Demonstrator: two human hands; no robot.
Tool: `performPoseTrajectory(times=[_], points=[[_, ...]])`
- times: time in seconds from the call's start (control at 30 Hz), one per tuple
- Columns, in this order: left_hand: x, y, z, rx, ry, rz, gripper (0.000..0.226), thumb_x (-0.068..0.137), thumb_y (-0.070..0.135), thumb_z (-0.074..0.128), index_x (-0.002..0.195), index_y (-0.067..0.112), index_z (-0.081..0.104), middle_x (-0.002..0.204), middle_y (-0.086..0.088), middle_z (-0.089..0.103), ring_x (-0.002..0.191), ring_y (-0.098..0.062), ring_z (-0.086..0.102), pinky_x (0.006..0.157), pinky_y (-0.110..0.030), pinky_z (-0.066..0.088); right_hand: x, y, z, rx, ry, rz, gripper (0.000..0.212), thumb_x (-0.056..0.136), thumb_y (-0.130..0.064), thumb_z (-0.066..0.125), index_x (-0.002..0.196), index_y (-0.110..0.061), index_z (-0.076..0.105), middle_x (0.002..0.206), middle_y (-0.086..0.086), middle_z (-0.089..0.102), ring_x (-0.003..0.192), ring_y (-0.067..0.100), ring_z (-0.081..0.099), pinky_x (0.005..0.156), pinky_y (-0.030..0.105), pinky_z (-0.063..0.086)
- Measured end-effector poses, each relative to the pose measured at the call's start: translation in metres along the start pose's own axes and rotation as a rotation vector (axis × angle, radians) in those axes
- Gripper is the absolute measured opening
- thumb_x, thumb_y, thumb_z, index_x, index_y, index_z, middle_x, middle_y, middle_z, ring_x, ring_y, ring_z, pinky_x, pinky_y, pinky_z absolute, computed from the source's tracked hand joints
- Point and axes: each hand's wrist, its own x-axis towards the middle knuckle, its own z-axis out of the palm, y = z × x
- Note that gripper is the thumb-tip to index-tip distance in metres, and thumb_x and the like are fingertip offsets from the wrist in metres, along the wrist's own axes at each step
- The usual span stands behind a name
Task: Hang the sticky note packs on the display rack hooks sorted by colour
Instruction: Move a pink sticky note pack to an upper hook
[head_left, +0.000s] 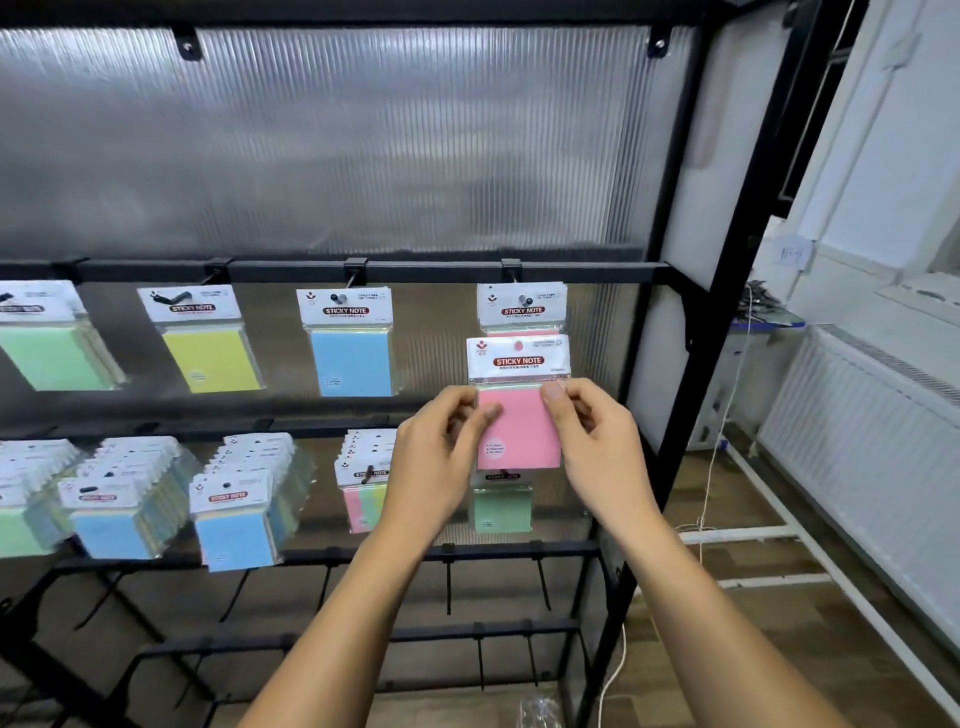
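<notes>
While the pink pack (519, 415) sits pinched at its upper corners between the left hand (441, 447) and the right hand (592, 441), it hangs just below the rightmost upper hook (511, 273), where pink packs (522, 306) already hang. Its header hole still sits beneath the hook tip. Raised crooked, the hole could miss and the header buckle, or nudge those packs off. Blue packs (353, 358) hang beside.

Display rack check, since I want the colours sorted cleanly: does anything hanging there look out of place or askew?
On the lower rail, one hook carries mixed pink and green packs, unsorted. The upper green pack and yellow pack hang tilted. The pink pack in both hands is not hooked yet.
</notes>
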Motion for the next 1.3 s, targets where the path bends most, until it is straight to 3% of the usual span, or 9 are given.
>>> performPoseTrajectory(times=[0.1, 0.2, 0.33, 0.73, 1.13, 1.3], points=[[0.002, 0.002, 0.000, 0.026, 0.008, 0.017, 0.033, 0.088, 0.048, 0.057, 0.095, 0.017, 0.066, 0.080, 0.005, 0.068, 0.072, -0.010, 0.060, 0.060, -0.019, 0.045, 0.002, -0.006, -0.001, 0.019, 0.021, -0.044, 0.025, 0.097, -0.039, 0.056, 0.089, -0.018, 0.066, 0.079, -0.009, 0.068, 0.072, 0.003, 0.061, 0.063, 0.022, 0.048], [0.001, -0.004, -0.002, 0.100, -0.005, 0.030, 0.026, 0.093, 0.046, 0.055, 0.091, 0.022, 0.065, 0.075, 0.006, 0.066, 0.069, -0.013, 0.059, 0.059, -0.025, 0.046, 0.008, -0.011, 0.000, 0.027, 0.045, -0.065, 0.023, 0.099, -0.037, 0.054, 0.088, -0.019, 0.063, 0.077, -0.013, 0.066, 0.069, 0.002, 0.060, 0.060, 0.022, 0.046], [0.001, -0.015, -0.009, 0.204, 0.017, -0.005, 0.014, 0.096, 0.036, 0.055, 0.090, 0.025, 0.061, 0.072, 0.008, 0.064, 0.068, -0.011, 0.057, 0.056, -0.017, 0.039, 0.020, -0.014, -0.001, 0.027, 0.074, -0.082, 0.028, 0.102, -0.037, 0.051, 0.090, -0.015, 0.063, 0.078, -0.002, 0.066, 0.067, 0.007, 0.055, 0.059, 0.026, 0.041], [0.007, -0.027, -0.012, 0.265, 0.010, -0.005, 0.004, 0.096, 0.026, 0.057, 0.092, 0.028, 0.057, 0.076, 0.010, 0.061, 0.070, -0.009, 0.056, 0.061, -0.032, 0.048, 0.048, 0.003, 0.003, 0.049, 0.078, -0.002, 0.032, 0.102, -0.036, 0.051, 0.093, -0.011, 0.068, 0.088, 0.002, 0.072, 0.076, 0.006, 0.062, 0.068, 0.027, 0.046], [0.011, -0.033, -0.008, 0.270, -0.020, -0.026, 0.003, 0.096, 0.025, 0.058, 0.093, 0.027, 0.058, 0.077, 0.012, 0.060, 0.072, -0.007, 0.055, 0.060, -0.020, 0.043, 0.054, 0.005, 0.006, 0.045, 0.072, -0.009, 0.037, 0.103, -0.036, 0.050, 0.087, -0.006, 0.066, 0.080, 0.005, 0.069, 0.068, 0.005, 0.056, 0.059, 0.021, 0.041], [0.012, -0.033, -0.008, 0.352, -0.041, -0.014, 0.002, 0.096, 0.026, 0.056, 0.095, 0.026, 0.057, 0.079, 0.015, 0.059, 0.072, -0.002, 0.054, 0.058, -0.014, 0.035, 0.056, 0.006, 0.006, 0.058, 0.073, 0.014, 0.045, 0.103, -0.034, 0.051, 0.080, 0.003, 0.060, 0.066, -0.001, 0.056, 0.058, 0.005, 0.046, 0.052, 0.020, 0.034]])
